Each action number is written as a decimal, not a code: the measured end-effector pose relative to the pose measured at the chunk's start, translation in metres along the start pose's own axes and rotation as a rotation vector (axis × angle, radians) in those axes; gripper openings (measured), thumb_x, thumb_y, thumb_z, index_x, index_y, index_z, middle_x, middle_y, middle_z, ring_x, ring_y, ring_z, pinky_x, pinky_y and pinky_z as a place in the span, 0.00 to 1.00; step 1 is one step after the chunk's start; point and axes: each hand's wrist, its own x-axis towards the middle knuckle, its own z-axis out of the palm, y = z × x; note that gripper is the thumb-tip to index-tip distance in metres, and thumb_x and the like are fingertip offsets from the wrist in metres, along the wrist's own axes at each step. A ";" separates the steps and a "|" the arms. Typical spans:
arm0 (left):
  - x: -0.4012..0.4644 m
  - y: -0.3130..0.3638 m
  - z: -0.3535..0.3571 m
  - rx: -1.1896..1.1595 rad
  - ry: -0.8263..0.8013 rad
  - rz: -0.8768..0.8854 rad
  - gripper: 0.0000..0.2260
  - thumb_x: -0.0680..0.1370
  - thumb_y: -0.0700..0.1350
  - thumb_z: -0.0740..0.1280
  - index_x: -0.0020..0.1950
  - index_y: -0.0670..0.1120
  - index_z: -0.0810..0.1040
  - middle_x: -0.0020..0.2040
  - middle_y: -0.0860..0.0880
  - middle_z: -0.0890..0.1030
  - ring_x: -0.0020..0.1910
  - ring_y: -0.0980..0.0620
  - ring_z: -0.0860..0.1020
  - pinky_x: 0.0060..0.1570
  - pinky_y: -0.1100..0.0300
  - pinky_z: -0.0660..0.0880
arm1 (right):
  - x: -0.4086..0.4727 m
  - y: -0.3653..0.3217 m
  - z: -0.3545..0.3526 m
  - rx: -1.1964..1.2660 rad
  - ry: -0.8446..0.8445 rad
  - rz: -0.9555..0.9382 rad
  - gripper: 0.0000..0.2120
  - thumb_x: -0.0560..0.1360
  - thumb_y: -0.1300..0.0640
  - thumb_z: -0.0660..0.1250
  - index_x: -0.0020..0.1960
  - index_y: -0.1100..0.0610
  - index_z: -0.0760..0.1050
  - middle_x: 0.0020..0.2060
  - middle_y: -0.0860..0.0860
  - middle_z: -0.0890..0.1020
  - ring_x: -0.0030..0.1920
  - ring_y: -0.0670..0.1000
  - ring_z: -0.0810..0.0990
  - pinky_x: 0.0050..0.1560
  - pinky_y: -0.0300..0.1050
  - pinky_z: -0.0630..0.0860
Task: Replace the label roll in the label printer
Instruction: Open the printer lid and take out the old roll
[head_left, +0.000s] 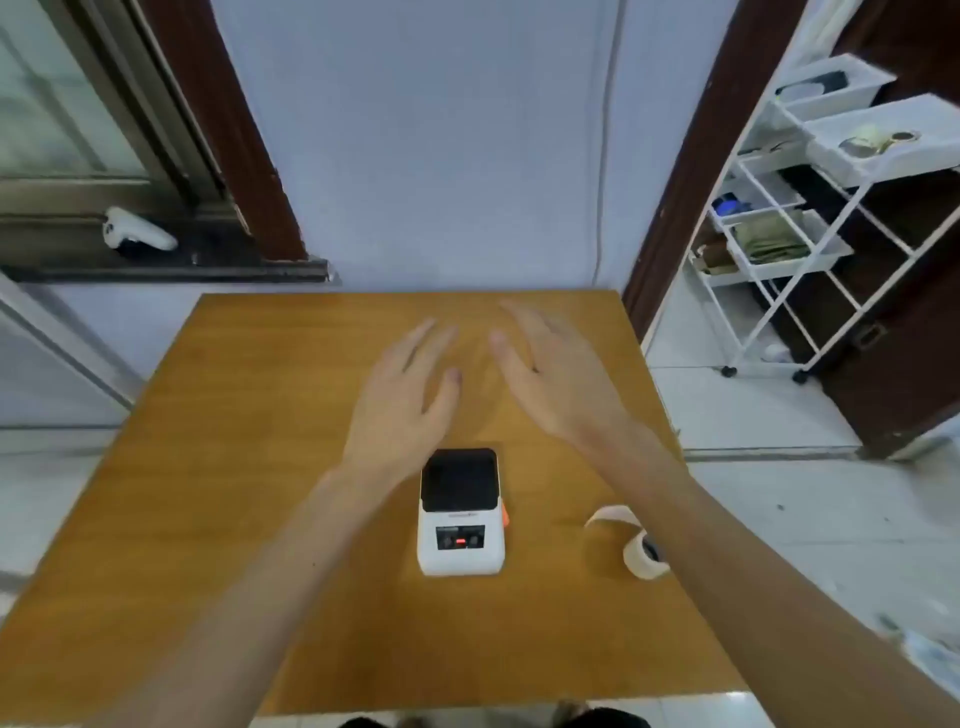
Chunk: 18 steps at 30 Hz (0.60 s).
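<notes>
Setup: small white plastic label printer with a dark hinged lid (460, 512) stands on the bare orange-brown wooden table (249, 467), near the middle of its near half. A red light shows on its front control panel. Lid appears closed; an orange tab protrudes from the printer's right side.

Replacement: cream-white paper label roll with a dark core (643, 555) lies on its side on the table, to the right of the printer and apart from it, partly hidden by the right forearm. A loose tail of tape curls up and away from it.

Grip state: left hand (402, 402) and right hand (553, 382) both hover over the table beyond the printer, fingers spread and straight, holding nothing. Neither touches printer or roll.

Handling judgement:
- Printer looks light, rigid, smooth-cased; likely to slide on the table if pushed. Steady the body with one hand at the sides while the other releases the lid. The orange tab is probably the catch, though I cannot confirm this.
- Roll looks light and soft-edged; squeezing the outer wraps could loosen or crease them. Best held by the flat faces or through the core, with the loose tail kept under control so it does not unwind.

Step status: nothing opened yet; task at its start.
</notes>
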 end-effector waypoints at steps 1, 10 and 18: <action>-0.009 -0.011 0.011 -0.074 0.007 -0.019 0.24 0.79 0.55 0.53 0.75 0.51 0.68 0.77 0.51 0.66 0.76 0.52 0.64 0.75 0.50 0.61 | -0.003 0.008 0.014 0.048 0.021 -0.006 0.23 0.82 0.47 0.55 0.74 0.54 0.66 0.69 0.52 0.75 0.68 0.54 0.72 0.68 0.47 0.66; -0.082 -0.064 0.061 -0.231 0.012 0.151 0.26 0.79 0.55 0.55 0.77 0.49 0.63 0.78 0.49 0.64 0.77 0.57 0.60 0.75 0.60 0.57 | -0.063 0.042 0.112 0.360 0.227 -0.215 0.15 0.80 0.56 0.60 0.62 0.58 0.78 0.56 0.50 0.83 0.59 0.47 0.79 0.61 0.43 0.75; -0.129 -0.063 0.050 -0.359 -0.190 -0.027 0.37 0.75 0.68 0.61 0.78 0.62 0.46 0.80 0.57 0.58 0.78 0.59 0.56 0.76 0.46 0.58 | -0.130 0.035 0.113 0.516 0.185 0.010 0.16 0.81 0.57 0.60 0.68 0.53 0.73 0.57 0.47 0.79 0.55 0.39 0.77 0.56 0.36 0.73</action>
